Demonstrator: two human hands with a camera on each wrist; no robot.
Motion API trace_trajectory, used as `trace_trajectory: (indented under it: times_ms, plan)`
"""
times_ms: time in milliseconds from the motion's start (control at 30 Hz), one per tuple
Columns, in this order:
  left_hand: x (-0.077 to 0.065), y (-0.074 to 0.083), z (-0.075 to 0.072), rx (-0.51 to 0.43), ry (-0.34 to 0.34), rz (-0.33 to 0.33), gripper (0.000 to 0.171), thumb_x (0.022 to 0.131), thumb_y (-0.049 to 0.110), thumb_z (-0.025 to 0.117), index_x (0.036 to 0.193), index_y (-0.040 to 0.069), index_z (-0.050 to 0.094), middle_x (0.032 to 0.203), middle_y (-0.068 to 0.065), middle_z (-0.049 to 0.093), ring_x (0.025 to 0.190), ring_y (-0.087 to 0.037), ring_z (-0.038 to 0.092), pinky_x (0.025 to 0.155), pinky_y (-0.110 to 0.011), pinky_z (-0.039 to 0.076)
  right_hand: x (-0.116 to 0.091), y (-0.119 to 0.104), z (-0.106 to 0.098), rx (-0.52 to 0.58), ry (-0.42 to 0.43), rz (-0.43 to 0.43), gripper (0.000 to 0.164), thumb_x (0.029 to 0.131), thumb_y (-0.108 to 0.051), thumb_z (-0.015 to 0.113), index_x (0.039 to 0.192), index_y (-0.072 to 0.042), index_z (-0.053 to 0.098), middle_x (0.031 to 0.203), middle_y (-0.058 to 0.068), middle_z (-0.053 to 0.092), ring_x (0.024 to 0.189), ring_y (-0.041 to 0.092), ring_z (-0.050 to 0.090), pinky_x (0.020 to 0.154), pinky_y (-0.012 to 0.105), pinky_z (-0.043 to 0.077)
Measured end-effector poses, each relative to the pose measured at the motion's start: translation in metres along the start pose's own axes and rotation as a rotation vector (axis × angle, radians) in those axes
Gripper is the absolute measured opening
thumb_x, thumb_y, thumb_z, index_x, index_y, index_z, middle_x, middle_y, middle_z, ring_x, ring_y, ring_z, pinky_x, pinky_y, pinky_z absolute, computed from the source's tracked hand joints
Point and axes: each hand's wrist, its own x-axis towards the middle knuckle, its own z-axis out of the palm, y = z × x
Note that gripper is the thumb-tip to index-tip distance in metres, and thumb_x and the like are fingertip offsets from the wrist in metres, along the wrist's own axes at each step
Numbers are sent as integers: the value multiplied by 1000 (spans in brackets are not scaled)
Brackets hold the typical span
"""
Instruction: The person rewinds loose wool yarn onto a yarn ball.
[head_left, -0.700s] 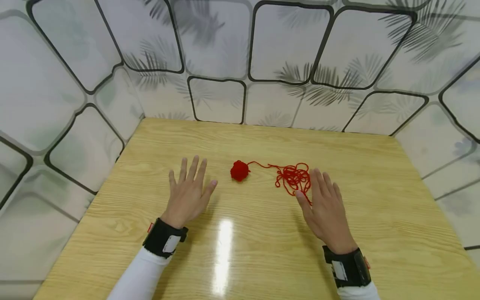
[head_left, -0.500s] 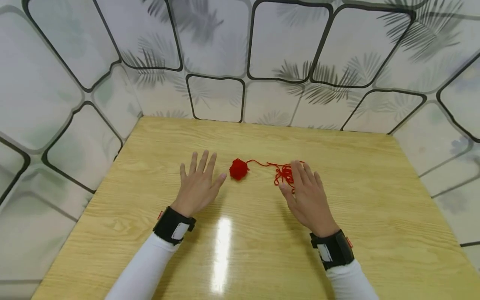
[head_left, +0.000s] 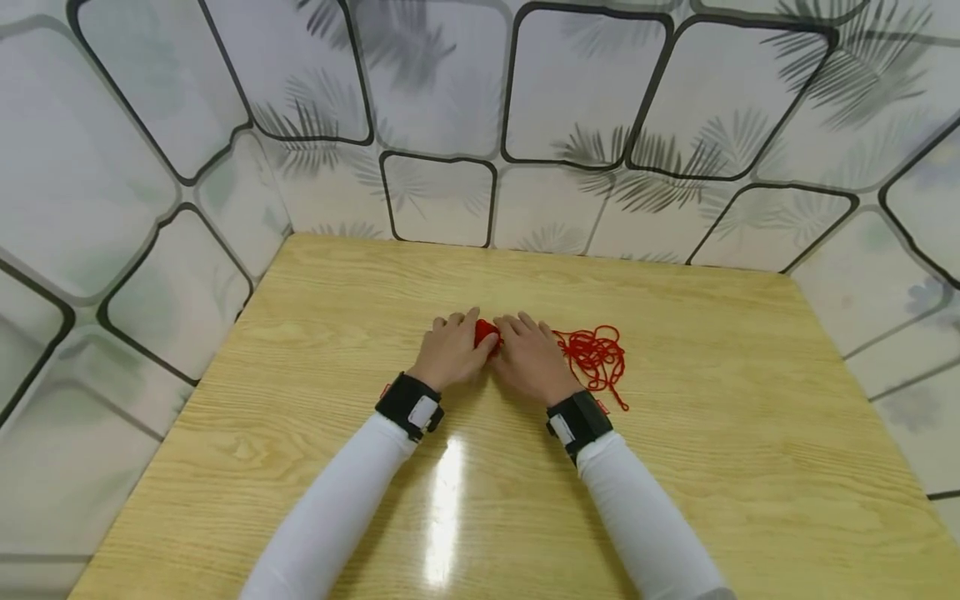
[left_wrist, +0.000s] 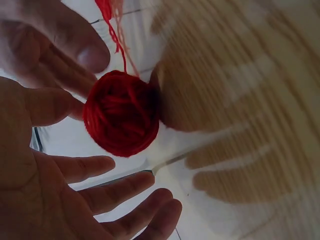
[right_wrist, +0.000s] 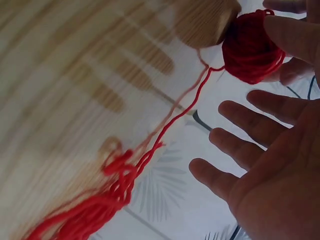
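A ball of red yarn (head_left: 485, 331) sits on the wooden table between two bare hands. The left hand (head_left: 448, 352) is at its left side, its thumb reaching the ball and its other fingers spread and loosely bent, as the left wrist view shows. From the right comes the right hand (head_left: 531, 360), with its thumb at the ball and its fingers (right_wrist: 250, 125) extended and apart. Neither hand has its fingers wrapped round the ball. A strand (right_wrist: 187, 112) runs from the ball to a loose tangle of yarn (head_left: 596, 354), partly behind the right hand.
The light wood table (head_left: 712, 467) has a glossy top that mirrors the hands. A patterned wall covering (head_left: 551, 200) with dark outlines and leaf prints rises behind it and along both sides. Black bands (head_left: 411, 406) wrap both wrists.
Both hands have moved inward to the yarn ball, the left hand to the right and the right hand to the left, off the tangle. The tangle looks unmoved.
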Motion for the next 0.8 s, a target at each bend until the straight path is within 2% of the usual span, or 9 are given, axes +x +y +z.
trace_trajectory:
  times_ms: [100,267,333,433,567,667,800]
  plan:
    - [1,1,0,20,-1,13,59,98,44,40,142,5,37,130,-20,50,110,-40,49,90,-49,44,6,-5,0,-21,15,-12,47,92,-31,56,133,-8,49,132,11,53,130,34,38,104,55,30]
    - [2,2,3,13,15,32,51,96,37,47,134,3,46,119,-20,55,101,-36,54,81,-45,48,12,-8,5,-42,14,1,40,92,-21,55,129,-7,52,121,10,60,122,31,46,100,51,36]
    - [3,3,4,-26,23,41,47,95,34,51,130,3,49,113,-19,56,95,-33,56,76,-43,50,13,-8,5,-40,17,6,38,91,-20,54,127,-7,53,118,9,62,118,30,48,98,50,37]
    - [3,2,2,-142,37,55,44,93,30,57,126,2,51,107,-16,55,90,-28,57,71,-38,51,11,-7,3,12,43,15,38,90,-20,56,126,-7,54,117,9,62,115,30,50,96,51,37]
    - [-1,2,-11,-349,49,95,41,89,25,65,121,3,54,107,-13,56,90,-23,57,73,-33,52,4,-3,-7,229,102,20,43,87,-25,65,126,-7,54,113,9,62,107,30,53,91,48,42]
    - [-8,3,-28,-499,42,129,41,86,24,68,120,5,55,109,-10,58,93,-22,58,73,-31,53,-3,1,-21,452,129,-2,47,86,-28,69,126,-10,53,111,6,61,103,25,55,85,43,46]
    - [-22,7,-51,-672,11,166,42,87,25,68,124,11,55,113,-7,59,96,-23,59,73,-32,54,-12,8,-40,724,142,-28,43,86,-26,69,125,-15,55,113,2,58,96,19,57,77,38,50]
